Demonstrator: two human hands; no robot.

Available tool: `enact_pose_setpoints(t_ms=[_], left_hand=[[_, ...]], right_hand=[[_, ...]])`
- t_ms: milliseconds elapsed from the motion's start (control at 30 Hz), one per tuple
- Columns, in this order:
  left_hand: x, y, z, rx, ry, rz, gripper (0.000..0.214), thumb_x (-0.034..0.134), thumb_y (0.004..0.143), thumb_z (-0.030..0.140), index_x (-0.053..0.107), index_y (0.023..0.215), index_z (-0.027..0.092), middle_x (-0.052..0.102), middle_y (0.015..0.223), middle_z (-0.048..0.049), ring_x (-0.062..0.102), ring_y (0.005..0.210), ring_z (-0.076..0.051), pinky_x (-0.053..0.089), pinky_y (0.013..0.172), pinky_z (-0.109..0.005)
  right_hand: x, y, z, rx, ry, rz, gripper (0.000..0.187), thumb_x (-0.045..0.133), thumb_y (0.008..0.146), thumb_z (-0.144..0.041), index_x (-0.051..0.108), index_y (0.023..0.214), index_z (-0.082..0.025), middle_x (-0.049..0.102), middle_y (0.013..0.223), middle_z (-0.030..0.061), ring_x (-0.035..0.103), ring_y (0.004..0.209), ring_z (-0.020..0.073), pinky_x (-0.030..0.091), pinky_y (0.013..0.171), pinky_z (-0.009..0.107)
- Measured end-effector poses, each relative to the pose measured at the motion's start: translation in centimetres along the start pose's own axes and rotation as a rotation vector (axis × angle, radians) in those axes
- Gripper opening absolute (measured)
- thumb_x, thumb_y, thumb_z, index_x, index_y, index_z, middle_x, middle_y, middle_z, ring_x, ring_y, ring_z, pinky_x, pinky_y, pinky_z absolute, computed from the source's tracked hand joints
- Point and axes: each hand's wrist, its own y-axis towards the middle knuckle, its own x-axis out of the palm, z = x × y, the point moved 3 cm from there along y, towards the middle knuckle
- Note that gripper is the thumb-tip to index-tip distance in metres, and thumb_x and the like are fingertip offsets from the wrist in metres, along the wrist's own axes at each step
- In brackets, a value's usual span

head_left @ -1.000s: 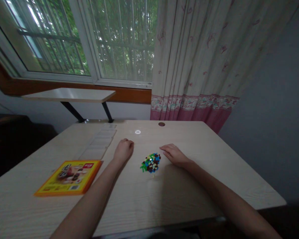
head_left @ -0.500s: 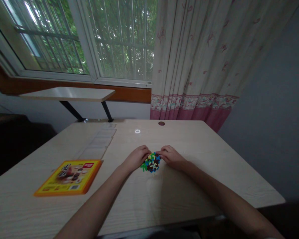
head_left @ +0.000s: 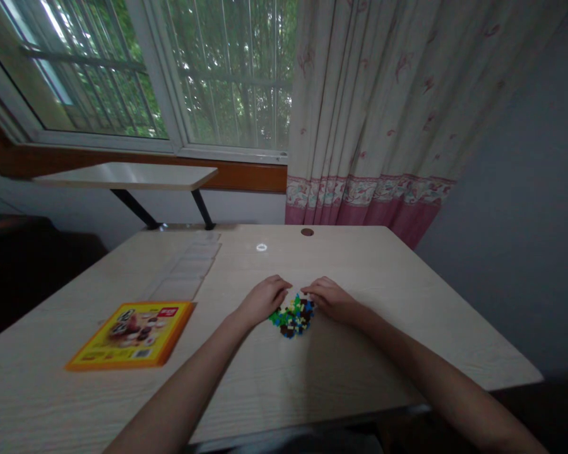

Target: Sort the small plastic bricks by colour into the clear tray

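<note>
A small heap of tiny plastic pieces (head_left: 292, 318) in green, blue, dark brown and pale yellow lies on the light wood table. My left hand (head_left: 266, 299) is at its left edge, palm down, fingers loosely bent and thumb apart from them. On the opposite side, my right hand (head_left: 330, 299) reaches in from the right with its fingertips at the heap's upper right edge. Both hands appear to hold nothing, though pieces under the fingertips may be hidden. The single pieces are too small to make out.
A yellow flat box (head_left: 131, 334) with a printed picture lies to the left. Behind it stretches a row of clear trays (head_left: 182, 271). A raised shelf (head_left: 127, 176) stands at the back left, and a round hole (head_left: 307, 232) is near the rear edge.
The heap has been spread and shifted slightly right and towards me. My fingertips have drawn back a little from its top, leaving a gap between the two hands.
</note>
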Motion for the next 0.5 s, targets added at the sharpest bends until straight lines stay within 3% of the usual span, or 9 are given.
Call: enact_pose_setpoints(t_ms=[233, 500], left_hand=[[0.5, 0.2, -0.6, -0.010, 0.064, -0.017, 0.033, 0.040, 0.081, 0.010, 0.062, 0.104, 0.018, 0.056, 0.093, -0.0068, 0.052, 0.091, -0.016, 0.041, 0.084, -0.026], [-0.6, -0.3, 1.0, 0.080, -0.057, -0.154, 0.039, 0.040, 0.074, 0.002, 0.066, 0.097, 0.021, 0.056, 0.090, -0.0042, 0.052, 0.087, -0.014, 0.040, 0.081, -0.023]], right_hand=[[0.6, 0.9, 0.2, 0.064, -0.118, -0.040, 0.030, 0.044, 0.086, -0.016, 0.057, 0.113, -0.023, 0.057, 0.096, 0.0064, 0.046, 0.091, 0.0180, 0.037, 0.084, 0.033], [0.1, 0.3, -1.3, -0.087, -0.031, -0.067, 0.032, 0.042, 0.083, -0.009, 0.058, 0.109, -0.020, 0.057, 0.094, 0.0074, 0.046, 0.090, 0.0172, 0.039, 0.081, 0.031]])
